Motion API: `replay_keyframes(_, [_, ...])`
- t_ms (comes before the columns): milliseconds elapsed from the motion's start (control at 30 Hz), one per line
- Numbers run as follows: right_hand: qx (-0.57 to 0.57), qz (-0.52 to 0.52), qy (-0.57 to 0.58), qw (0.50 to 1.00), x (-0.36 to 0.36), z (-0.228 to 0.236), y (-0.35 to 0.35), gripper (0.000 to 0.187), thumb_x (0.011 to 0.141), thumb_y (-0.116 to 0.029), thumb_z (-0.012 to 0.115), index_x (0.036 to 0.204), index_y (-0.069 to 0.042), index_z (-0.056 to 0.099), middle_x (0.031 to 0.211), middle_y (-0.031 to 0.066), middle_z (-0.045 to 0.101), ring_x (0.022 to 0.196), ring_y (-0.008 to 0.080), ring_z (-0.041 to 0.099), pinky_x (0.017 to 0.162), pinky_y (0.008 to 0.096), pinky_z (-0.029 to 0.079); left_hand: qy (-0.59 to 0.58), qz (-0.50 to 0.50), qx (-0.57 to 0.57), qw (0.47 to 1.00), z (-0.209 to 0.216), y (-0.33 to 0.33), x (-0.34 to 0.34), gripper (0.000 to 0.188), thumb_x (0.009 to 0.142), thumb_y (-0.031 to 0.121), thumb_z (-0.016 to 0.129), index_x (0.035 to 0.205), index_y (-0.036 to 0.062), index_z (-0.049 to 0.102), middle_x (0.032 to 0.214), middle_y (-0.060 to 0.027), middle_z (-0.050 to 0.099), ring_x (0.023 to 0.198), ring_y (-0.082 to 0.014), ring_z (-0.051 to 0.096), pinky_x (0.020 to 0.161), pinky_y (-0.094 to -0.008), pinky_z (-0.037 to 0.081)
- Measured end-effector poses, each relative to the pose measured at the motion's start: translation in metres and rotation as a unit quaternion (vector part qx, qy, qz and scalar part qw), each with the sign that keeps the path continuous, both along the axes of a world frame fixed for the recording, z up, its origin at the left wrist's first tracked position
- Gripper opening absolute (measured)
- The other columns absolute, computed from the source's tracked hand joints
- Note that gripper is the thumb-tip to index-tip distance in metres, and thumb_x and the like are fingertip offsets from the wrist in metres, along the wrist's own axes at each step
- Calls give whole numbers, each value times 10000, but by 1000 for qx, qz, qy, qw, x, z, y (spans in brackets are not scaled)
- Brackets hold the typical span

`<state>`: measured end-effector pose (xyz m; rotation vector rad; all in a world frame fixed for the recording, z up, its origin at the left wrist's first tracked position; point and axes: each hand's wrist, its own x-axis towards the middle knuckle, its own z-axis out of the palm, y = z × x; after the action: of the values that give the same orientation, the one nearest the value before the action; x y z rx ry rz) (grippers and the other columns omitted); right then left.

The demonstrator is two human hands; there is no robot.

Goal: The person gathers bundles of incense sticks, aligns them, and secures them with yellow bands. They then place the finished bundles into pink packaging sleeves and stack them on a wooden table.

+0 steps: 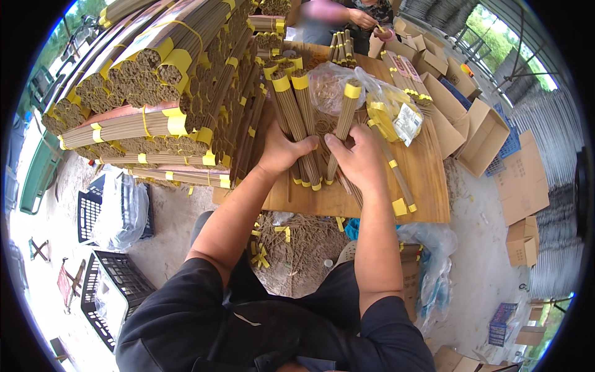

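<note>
Thin brown incense sticks, tied in bundles with yellow paper bands, stand on the wooden table in front of me. My left hand is wrapped round a group of incense bundles, its thumb across the front one. In my right hand is a single incense bundle, upright and leaning slightly to the right, with a small gap between it and the group. Some fingers of both hands are hidden behind the bundles. Right of my right hand, a banded incense bundle lies on the table.
A tall stack of incense bundles rises at the left. Clear plastic bags and yellow paper bands lie at the back. Another person's hands work across the table. Cardboard boxes stand right; black crates sit on the floor left.
</note>
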<state>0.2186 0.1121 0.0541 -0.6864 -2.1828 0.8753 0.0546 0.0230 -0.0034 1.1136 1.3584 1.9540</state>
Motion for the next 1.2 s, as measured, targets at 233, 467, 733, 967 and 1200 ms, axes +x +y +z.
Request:
replay_keyframes(233, [-238, 70, 209, 946, 39, 46, -2, 298, 1017, -220, 642, 1255, -48, 598, 892, 86, 724, 788, 152, 717, 599, 217, 518, 10, 48, 3, 999, -5, 5, -2, 466, 738, 107, 823, 1123, 19, 576, 1005, -48, 664, 911, -163, 639, 843, -338, 534])
replay_keyframes(467, [-243, 290, 386, 842, 33, 23, 8, 438, 758, 137, 420, 1123, 82, 656, 1236, 177, 624, 1140, 277, 642, 981, 424, 581, 12, 56, -2, 998, -1, 8, 3, 403, 758, 113, 820, 1086, 24, 604, 970, -51, 680, 891, -162, 659, 810, -335, 538])
replay_keyframes(733, [184, 56, 324, 926, 20, 11, 10, 168, 780, 137, 595, 740, 1, 685, 1021, 130, 566, 932, 211, 588, 677, 275, 541, 10, 55, 41, 998, 3, 5, 6, 431, 778, 73, 802, 1149, 16, 588, 1004, -53, 676, 909, -166, 660, 831, -337, 544])
replay_keyframes(967, [233, 70, 340, 908, 18, 8, 13, 208, 780, 158, 580, 743, -10, 697, 1064, 146, 573, 899, 214, 597, 656, 269, 531, 29, 36, 11, 999, -4, 6, 0, 491, 780, 68, 801, 1206, 16, 563, 1066, -66, 672, 961, -163, 652, 850, -344, 545])
replay_keyframes(1200, [249, 59, 315, 914, 22, 4, 12, 221, 798, 181, 572, 754, 4, 697, 1113, 144, 565, 900, 199, 604, 650, 265, 541, 8, 28, 2, 1000, -6, 6, 0, 476, 777, 82, 805, 1182, 19, 562, 1043, -62, 667, 939, -168, 650, 837, -345, 548])
